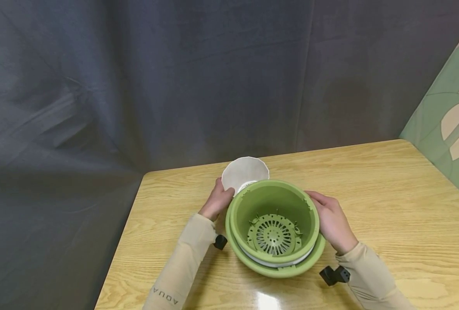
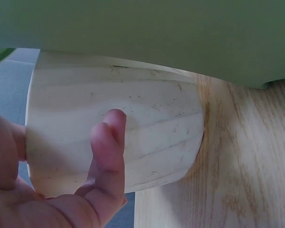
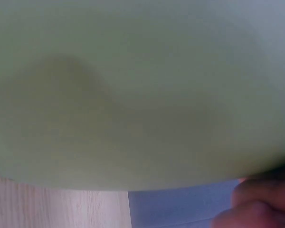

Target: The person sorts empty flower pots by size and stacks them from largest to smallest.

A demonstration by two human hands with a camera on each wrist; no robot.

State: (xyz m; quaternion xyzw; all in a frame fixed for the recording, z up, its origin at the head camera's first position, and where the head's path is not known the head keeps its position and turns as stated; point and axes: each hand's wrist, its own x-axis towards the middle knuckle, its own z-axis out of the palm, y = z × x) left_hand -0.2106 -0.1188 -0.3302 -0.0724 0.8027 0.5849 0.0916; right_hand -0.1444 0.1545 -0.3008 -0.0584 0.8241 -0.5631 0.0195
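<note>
A stack of round flower pots (image 1: 276, 258) fills the middle of the head view. Its top pot is green with a slotted base; a white edge and a wider green rim show beneath. My right hand (image 1: 332, 221) holds the stack by its right side, and its fingers (image 3: 256, 216) show at the corner of the right wrist view. Behind the stack's left side is a white faceted pot (image 1: 245, 171), scuffed on its outer wall. With the thumb at the rim and fingers along the outside (image 2: 109, 156), my left hand (image 1: 218, 200) grips this white pot.
The wooden table (image 1: 388, 193) extends to both sides of the pots. A dark grey cloth (image 1: 229, 77) hangs along the back and left edges. At the right is a wall panel (image 1: 446, 116) with green leaf shapes.
</note>
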